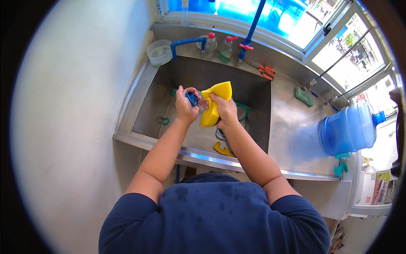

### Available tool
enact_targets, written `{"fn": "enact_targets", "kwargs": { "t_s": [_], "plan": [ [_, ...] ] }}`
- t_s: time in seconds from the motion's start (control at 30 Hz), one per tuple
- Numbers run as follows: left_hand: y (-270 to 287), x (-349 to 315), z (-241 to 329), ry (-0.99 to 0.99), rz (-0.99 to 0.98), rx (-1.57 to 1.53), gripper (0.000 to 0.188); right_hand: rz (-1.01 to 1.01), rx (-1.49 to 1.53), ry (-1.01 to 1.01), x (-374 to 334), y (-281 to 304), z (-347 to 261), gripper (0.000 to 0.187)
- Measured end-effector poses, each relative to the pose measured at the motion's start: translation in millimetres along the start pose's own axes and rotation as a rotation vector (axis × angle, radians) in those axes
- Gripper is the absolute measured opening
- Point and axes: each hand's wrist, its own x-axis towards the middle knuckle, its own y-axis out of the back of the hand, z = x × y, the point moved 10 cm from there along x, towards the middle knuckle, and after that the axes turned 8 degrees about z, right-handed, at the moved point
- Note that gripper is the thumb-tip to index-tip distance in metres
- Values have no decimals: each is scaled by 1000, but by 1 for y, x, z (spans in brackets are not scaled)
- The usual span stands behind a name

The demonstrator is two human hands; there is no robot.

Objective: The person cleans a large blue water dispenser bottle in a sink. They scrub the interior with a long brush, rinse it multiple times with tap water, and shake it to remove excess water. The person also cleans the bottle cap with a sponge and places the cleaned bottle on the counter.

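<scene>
Above the sink (139,120), my left hand (184,108) is closed around a small shiny blue piece (191,99). A clear, rounded part (201,102) shows beside that blue piece, next to the sponge; I cannot tell whether the two are one thing. My right hand (226,109) grips a large yellow sponge (223,89), folded and pressed toward the clear part. Inside the sink, beneath my hands, lie a yellow hooked tool (223,150) and green rings (163,121). A green hose-like loop (242,111) is partly hidden by my right hand.
Along the back ledge stand a clear tub (160,52), a blue pipe spout (188,41) and two red-topped bottles (209,46). Orange-handled scissors (266,72) lie to their right. On the right counter are a green scrubbing block (303,97) and a large blue water jug (349,129) on its side.
</scene>
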Motion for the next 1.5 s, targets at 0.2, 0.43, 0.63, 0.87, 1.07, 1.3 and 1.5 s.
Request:
{"fn": "enact_targets", "kwargs": {
  "t_s": [0.2,0.43,0.63,0.87,1.07,1.3,1.5],
  "plan": [
    [-23,-1,-13,49,-216,-137,27,-54,-404,768,-28,-17,-48,38],
    [12,10,-28,151,-46,-245,35,-132,-580,888,-33,-34,-50,48],
    [0,3,-13,131,-106,-218,59,-276,-1031,1434,-76,-63,-30,41],
    [-5,-8,-4,-14,-109,-219,61,-381,-861,1263,-44,-72,-26,20],
    [21,6,-18,173,-35,-306,64,19,-801,1200,-35,-60,-33,22],
    [21,7,-24,285,-61,-352,74,-338,-1080,1193,-32,-102,-17,39],
    [3,8,-12,239,-589,-375,72,-267,-1075,1231,-38,-127,-3,47]
  ]
}}
